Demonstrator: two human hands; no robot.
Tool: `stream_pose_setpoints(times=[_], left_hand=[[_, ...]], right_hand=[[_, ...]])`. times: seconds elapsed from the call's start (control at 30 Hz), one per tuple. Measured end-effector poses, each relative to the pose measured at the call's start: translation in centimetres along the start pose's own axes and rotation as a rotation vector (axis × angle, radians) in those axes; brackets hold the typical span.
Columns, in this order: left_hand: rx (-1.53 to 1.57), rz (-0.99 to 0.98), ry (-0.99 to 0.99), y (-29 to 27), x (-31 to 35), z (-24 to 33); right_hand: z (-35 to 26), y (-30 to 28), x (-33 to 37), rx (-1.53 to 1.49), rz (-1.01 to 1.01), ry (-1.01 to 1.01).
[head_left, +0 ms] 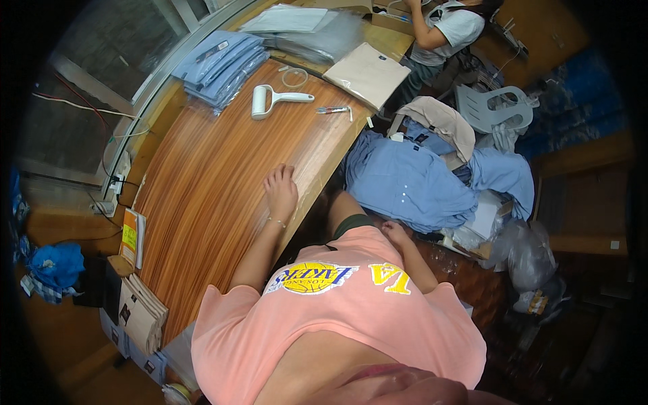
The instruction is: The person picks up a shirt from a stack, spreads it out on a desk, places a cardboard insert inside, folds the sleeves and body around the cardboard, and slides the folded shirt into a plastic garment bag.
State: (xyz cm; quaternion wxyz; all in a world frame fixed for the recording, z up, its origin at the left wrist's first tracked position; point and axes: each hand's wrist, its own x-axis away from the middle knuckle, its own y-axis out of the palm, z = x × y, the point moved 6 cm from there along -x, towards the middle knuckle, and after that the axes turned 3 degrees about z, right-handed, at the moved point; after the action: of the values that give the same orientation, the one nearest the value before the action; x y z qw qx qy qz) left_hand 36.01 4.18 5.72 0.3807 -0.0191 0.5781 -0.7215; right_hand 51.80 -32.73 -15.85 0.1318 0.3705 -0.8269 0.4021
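My left hand lies palm down on the wood-grain tabletop, its fingers a little apart and nothing under them that I can see. Beside my thigh rests my right hand, fingers loosely stretched, with nothing visible in it. It is nearest to a heap of light blue shirts. Farther up the table lies a white lint roller. To its right is a small tool with a red and clear handle, and behind it a clear tape ring.
Bagged blue shirts, clear plastic bags and a folded beige shirt line the far side. Folded beige garments sit at the near left. A grey plastic chair stands at right; another person works at the far end.
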Motion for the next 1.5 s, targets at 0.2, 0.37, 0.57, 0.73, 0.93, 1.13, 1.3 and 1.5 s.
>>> stream_pose_setpoints(times=[0.2,0.37,0.57,0.73,0.93,1.13,1.3,1.5], left_hand=[[0.035,0.001,0.004,-0.1,-0.3,0.4],[0.038,0.018,-0.002,-0.2,-0.2,0.4],[-0.001,-0.001,0.012,-0.1,-0.3,0.4],[0.081,-0.026,-0.020,-0.1,-0.4,0.5],[0.111,-0.005,-0.018,0.0,0.0,-0.6],[0.143,0.017,-0.003,-0.1,-0.7,0.2],[0.174,0.013,-0.021,-0.5,-0.2,-0.5],[0.250,0.002,-0.063,0.1,0.4,-1.5]], right_hand=[[6.1,0.8,1.0,0.174,-0.053,0.033],[8.7,1.5,2.2,0.112,-0.082,0.074],[4.9,1.2,3.3,0.103,-0.044,0.075],[4.1,1.4,2.2,0.083,-0.040,0.130],[3.5,1.9,2.3,-0.022,-0.042,0.136],[6.5,0.1,3.1,0.076,0.079,0.141],[4.1,0.1,5.8,-0.040,-0.026,0.161],[2.1,0.3,6.8,-0.036,-0.059,0.141]])
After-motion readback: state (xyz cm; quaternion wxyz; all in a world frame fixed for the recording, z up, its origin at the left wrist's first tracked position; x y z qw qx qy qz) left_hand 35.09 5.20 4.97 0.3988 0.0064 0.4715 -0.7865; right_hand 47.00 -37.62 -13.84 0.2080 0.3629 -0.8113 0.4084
